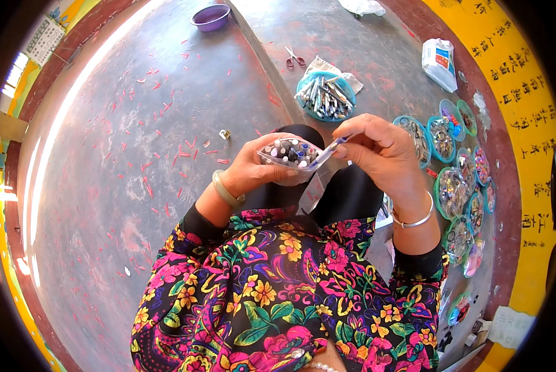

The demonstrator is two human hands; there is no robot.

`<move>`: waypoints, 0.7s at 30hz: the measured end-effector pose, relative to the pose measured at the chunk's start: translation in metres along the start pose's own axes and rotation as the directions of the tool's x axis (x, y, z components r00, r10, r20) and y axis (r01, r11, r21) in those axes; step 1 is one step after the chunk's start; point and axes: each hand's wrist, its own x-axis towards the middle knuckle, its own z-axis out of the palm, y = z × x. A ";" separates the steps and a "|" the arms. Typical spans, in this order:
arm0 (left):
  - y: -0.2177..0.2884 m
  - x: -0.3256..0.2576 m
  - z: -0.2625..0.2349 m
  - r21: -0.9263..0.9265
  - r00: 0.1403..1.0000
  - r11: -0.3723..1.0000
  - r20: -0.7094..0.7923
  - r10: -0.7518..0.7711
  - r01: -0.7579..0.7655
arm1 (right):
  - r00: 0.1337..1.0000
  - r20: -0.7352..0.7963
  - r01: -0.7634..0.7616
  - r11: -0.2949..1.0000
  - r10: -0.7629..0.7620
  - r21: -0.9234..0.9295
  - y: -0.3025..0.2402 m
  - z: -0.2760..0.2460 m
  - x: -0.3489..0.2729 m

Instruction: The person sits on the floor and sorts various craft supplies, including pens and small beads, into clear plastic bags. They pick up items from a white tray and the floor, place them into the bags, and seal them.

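My left hand [253,165] is wrapped round a clear plastic pack [285,176] above my lap. Packed upright inside it are several pens [290,150], their white, black and blue ends facing up. My right hand [377,149] pinches a slim blue-and-clear pen [337,144] between thumb and fingertips, tilted at the right edge of the pack's opening. Whether its lower end is inside the pack I cannot tell. Beneath the pack, a loose flap of clear plastic [313,192] hangs between my knees.
Ahead on the floor stands a teal basket [306,111] heaped with pens, with red-handled scissors [295,58] beyond it. Several baskets of small parts [451,192] line the right side. A purple basin [210,18] sits far off. Red scraps [185,154] litter the floor at left.
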 end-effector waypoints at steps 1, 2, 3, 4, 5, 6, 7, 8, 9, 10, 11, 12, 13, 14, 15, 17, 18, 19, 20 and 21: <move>0.001 0.000 0.000 0.004 1.000 1.000 0.001 0.018 -0.018 | 1.000 0.007 0.005 0.999 -0.005 -0.036 0.004 0.002 -0.001; 0.000 0.000 0.000 0.001 1.000 1.000 -0.003 0.003 -0.003 | 1.000 0.015 0.011 0.997 -0.010 -0.072 0.006 0.005 -0.001; -0.002 0.000 -0.002 -0.005 1.000 1.000 -0.005 -0.010 0.010 | 1.000 0.011 0.014 0.995 -0.013 -0.094 0.006 0.008 -0.001; -0.003 0.000 -0.003 -0.010 1.000 1.000 -0.007 -0.022 0.022 | 1.000 0.007 0.017 0.993 -0.016 -0.116 0.005 0.013 -0.002; -0.003 0.000 -0.003 -0.001 1.000 1.000 -0.013 -0.022 0.022 | 1.000 0.004 0.020 0.990 -0.020 -0.138 0.005 0.018 -0.002; -0.002 0.000 -0.003 0.007 1.000 1.000 -0.018 -0.022 0.022 | 0.999 -0.024 0.039 0.984 -0.044 -0.174 0.007 0.022 -0.002; -0.001 0.000 -0.002 0.016 0.999 1.000 -0.024 -0.021 0.022 | 0.998 -0.032 0.046 0.973 -0.055 -0.227 0.009 0.024 -0.003; 0.000 0.001 -0.002 0.004 0.999 1.000 -0.024 -0.021 0.021 | 0.997 -0.039 0.053 0.959 -0.067 -0.280 0.011 0.025 -0.003; 0.000 0.001 -0.003 -0.007 0.999 1.000 -0.025 -0.021 0.020 | 0.996 -0.046 0.060 0.942 -0.079 -0.331 0.014 0.026 -0.003; 0.000 0.001 -0.003 -0.019 0.999 1.000 -0.026 -0.020 0.020 | 0.991 -0.048 0.100 0.931 -0.124 -0.352 0.018 0.028 -0.003; 0.000 0.001 -0.002 -0.021 1.000 1.000 -0.025 -0.001 0.001 | 0.984 -0.049 0.139 0.917 -0.169 -0.373 0.024 0.030 -0.003; 0.000 0.001 -0.002 -0.023 1.000 1.000 -0.026 0.018 -0.019 | 0.976 -0.049 0.178 0.902 -0.214 -0.393 0.028 0.032 -0.003; -0.001 0.001 -0.002 -0.025 0.999 0.999 -0.026 0.037 -0.038 | 0.971 -0.051 0.194 0.896 -0.233 -0.398 0.030 0.033 -0.003; 0.000 0.001 -0.002 -0.020 0.999 0.999 -0.030 0.034 -0.035 | 0.966 -0.053 0.211 0.891 -0.253 -0.403 0.032 0.034 -0.003; 0.000 0.001 -0.002 -0.016 0.999 0.999 -0.032 0.031 -0.032 | 0.961 -0.055 0.227 0.884 -0.272 -0.408 0.034 0.035 -0.002; 0.000 0.001 -0.003 -0.005 0.999 0.999 -0.036 0.037 -0.038 | 0.960 -0.037 0.234 0.871 -0.276 -0.432 0.035 0.035 -0.003; -0.001 0.000 -0.004 0.004 0.998 0.999 -0.038 0.046 -0.046 | 0.960 -0.028 0.238 0.864 -0.278 -0.443 0.035 0.035 -0.003; -0.002 0.000 -0.005 0.012 0.998 0.998 -0.041 0.055 -0.054 | 0.951 -0.015 0.266 0.843 -0.308 -0.467 0.035 0.035 -0.003; -0.003 0.000 -0.005 0.015 0.998 0.999 -0.045 0.051 -0.051 | 0.942 0.000 0.293 0.821 -0.337 -0.491 0.035 0.035 -0.003; -0.004 -0.001 -0.006 0.018 0.998 0.999 -0.048 0.049 -0.048 | 0.931 0.015 0.320 0.796 -0.365 -0.514 0.035 0.036 -0.003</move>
